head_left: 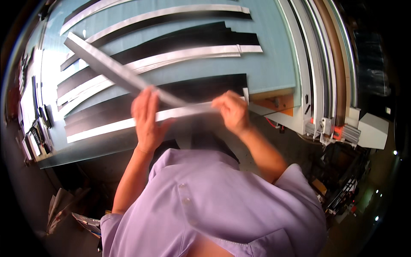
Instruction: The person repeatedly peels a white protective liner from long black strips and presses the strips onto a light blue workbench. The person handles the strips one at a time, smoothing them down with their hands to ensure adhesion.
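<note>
A long pale grey strip (109,64) slants across the bench, its far end over the other strips and its near end blurred. My left hand (147,118) is closed on this grey strip with the fingers over it, while the thumb sticks out to the right. Below it, a straight white strip (102,129) runs along the near edge of a wide black strip (205,87). My right hand (232,112) is curled in a pinch at the right part of the white strip, its fingertips slightly blurred.
Several black and white strips lie in rows on the light blue bench top (274,64) farther off. Metal rails (327,64) and a brown tube (336,55) run along the right side. Dark and white pieces (36,124) crowd the left edge. An orange part (274,104) shows under the bench's corner.
</note>
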`<act>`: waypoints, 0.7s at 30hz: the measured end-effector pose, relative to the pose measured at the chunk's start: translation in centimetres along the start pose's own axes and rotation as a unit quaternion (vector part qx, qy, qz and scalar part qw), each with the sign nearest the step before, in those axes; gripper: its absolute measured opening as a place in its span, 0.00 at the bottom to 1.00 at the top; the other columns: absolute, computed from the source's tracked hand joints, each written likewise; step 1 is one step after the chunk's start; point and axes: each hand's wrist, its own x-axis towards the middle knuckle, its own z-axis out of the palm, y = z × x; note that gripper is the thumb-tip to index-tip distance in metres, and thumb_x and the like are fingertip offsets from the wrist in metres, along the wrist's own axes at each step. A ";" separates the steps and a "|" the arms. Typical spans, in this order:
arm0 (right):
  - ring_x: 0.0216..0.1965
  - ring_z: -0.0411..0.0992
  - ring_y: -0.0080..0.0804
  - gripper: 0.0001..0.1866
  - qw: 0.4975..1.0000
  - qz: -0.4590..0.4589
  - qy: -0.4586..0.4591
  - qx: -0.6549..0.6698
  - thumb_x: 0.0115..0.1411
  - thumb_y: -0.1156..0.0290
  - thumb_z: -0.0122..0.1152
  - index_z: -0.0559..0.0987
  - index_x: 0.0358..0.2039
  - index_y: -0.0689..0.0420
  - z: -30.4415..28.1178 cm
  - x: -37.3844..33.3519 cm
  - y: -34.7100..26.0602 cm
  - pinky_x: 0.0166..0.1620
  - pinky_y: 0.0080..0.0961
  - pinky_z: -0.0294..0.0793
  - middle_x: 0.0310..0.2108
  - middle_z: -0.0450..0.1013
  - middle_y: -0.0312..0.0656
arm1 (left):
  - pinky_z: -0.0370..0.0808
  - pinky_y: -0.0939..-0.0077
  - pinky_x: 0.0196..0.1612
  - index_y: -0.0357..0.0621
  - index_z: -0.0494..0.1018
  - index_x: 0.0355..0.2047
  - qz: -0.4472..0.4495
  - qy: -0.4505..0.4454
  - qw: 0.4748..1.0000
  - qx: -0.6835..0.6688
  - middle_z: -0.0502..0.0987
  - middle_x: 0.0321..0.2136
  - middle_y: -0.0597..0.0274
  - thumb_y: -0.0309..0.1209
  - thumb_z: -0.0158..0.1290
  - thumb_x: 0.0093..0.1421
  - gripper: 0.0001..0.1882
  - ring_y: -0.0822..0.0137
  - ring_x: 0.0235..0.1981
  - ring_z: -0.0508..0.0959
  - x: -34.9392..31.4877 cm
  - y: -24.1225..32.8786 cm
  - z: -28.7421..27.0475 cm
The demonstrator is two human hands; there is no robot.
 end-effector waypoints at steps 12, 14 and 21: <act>0.37 0.66 0.27 0.12 0.970 0.137 -0.096 -0.177 0.58 0.68 0.66 0.88 0.42 0.37 -7.5 -4.7 14.2 0.46 0.30 0.55 0.28 0.67 0.28 | 0.76 0.56 0.36 0.42 0.81 0.30 -0.148 -0.402 0.898 -0.100 0.81 0.25 0.48 0.38 0.58 0.59 0.11 0.45 0.31 0.80 6.9 5.5 10.9; 0.36 0.64 0.27 0.12 0.971 0.132 -0.090 -0.176 0.58 0.67 0.67 0.89 0.41 0.34 -7.3 -4.6 14.5 0.46 0.29 0.54 0.27 0.65 0.27 | 0.76 0.57 0.36 0.42 0.83 0.31 -0.176 -0.395 0.896 -0.099 0.81 0.26 0.48 0.38 0.59 0.59 0.12 0.46 0.30 0.81 6.8 5.6 13.2; 0.36 0.63 0.27 0.14 0.973 0.116 -0.049 -0.193 0.59 0.69 0.64 0.89 0.39 0.30 -6.3 -5.8 15.4 0.46 0.29 0.53 0.27 0.63 0.25 | 0.77 0.60 0.37 0.43 0.84 0.33 -0.215 -0.390 0.888 -0.112 0.82 0.26 0.49 0.40 0.60 0.59 0.13 0.49 0.30 0.82 6.5 5.2 15.8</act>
